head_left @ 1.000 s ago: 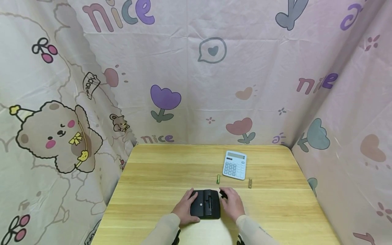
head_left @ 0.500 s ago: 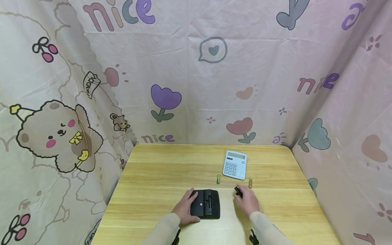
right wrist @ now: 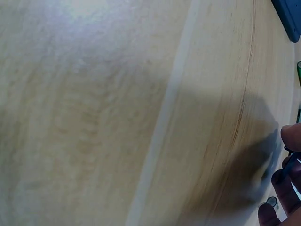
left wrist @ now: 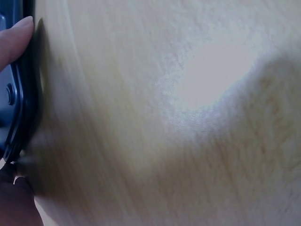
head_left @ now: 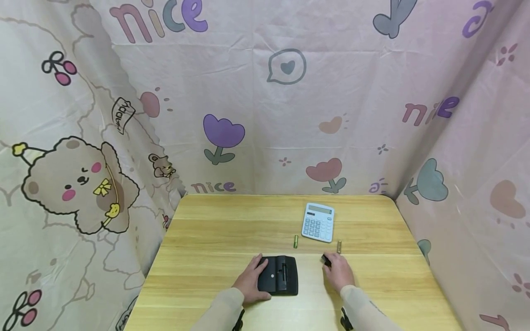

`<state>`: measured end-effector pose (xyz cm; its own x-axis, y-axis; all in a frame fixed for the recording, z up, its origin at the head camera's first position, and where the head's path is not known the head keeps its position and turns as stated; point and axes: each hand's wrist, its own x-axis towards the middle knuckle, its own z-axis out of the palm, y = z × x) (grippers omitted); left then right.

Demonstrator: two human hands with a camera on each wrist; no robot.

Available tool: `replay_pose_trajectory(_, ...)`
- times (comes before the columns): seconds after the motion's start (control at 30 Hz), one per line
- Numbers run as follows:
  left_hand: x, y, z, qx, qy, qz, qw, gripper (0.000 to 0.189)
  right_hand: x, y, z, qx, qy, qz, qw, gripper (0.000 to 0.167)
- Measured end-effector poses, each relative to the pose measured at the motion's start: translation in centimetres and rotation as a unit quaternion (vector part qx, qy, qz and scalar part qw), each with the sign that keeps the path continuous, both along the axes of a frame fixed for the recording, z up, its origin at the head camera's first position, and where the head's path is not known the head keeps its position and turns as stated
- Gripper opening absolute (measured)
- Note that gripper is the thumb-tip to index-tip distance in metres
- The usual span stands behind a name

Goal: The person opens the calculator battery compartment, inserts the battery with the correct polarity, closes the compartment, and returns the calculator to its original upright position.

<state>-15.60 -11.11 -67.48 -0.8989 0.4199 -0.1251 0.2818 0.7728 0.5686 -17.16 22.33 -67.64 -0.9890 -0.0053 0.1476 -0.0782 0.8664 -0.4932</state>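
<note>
A flat black device lies on the table, its underside up, with a slot-like battery compartment uncovered. My left hand holds it by the left side, fingers over the far part and thumb at the near edge; the thumb shows against its rim in the left wrist view. Between thumb and fingers, my right hand pinches a small black cover, to the right of the device. Just beyond that hand lies a gold-coloured battery. A green battery lies farther left.
A light blue calculator lies face up behind the batteries. The wooden table ends at a patterned curtain at the back, with more curtain at both sides.
My right hand has moved right, away from the device, carrying the black cover, and lately only a little farther right. The left hand and the device have stayed in place.
</note>
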Motion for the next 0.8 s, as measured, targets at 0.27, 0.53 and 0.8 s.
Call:
replay_pose_trajectory(0.27,-0.1,-0.1,-0.2,-0.006,0.001,0.001,1.0000,0.109,-0.6,-0.6,-0.2,-0.001,-0.018,-0.018,0.9997,0.042)
replay_pose_trajectory(0.53,-0.1,-0.1,-0.4,-0.002,0.007,0.001,1.0000,0.109,-1.3,-1.3,-0.1,-0.018,-0.016,-0.031,0.9992,0.039)
replay_pose_trajectory(0.8,-0.1,0.0,-0.2,-0.004,0.009,0.002,0.9999,0.108,-1.9,-1.5,-0.4,-0.027,-0.030,-0.038,0.9985,0.035)
